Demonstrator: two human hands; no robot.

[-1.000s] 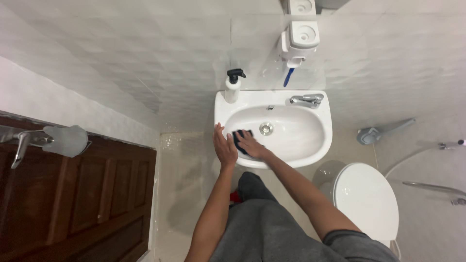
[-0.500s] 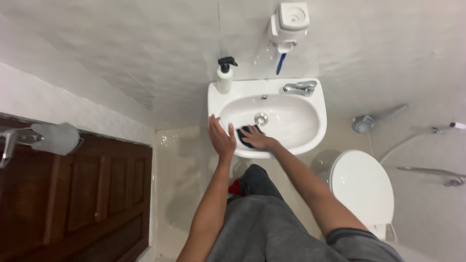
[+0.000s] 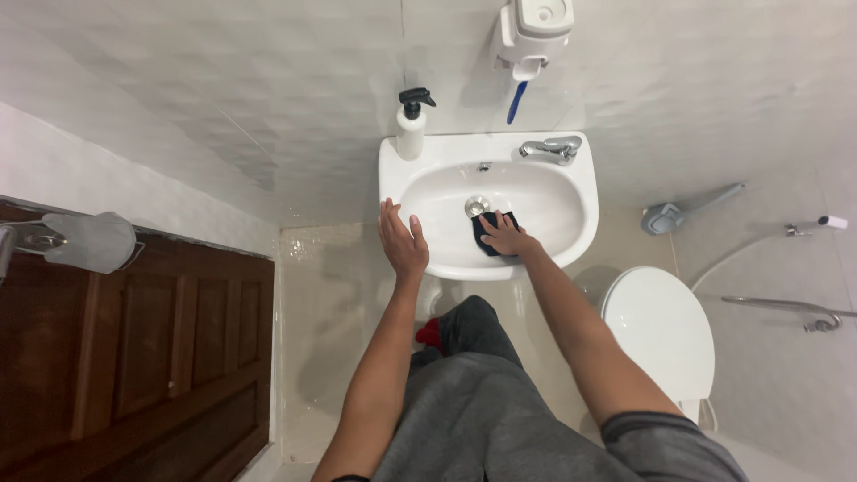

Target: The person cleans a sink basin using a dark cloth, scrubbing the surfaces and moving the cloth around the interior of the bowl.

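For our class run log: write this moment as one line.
right hand: presses dark cloth in sink | left hand: flat on sink rim | drain: beside cloth

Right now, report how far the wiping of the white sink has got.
Done: cannot tell; no wiped patch stands out in the white ceramic sink. In hand: the right hand presses a dark cloth inside the bowl near the metal drain; the left hand rests on the rim. Left: cannot tell.

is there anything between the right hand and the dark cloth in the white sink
No. The right hand lies flat on the dark cloth in the white ceramic sink, with nothing visible between them.
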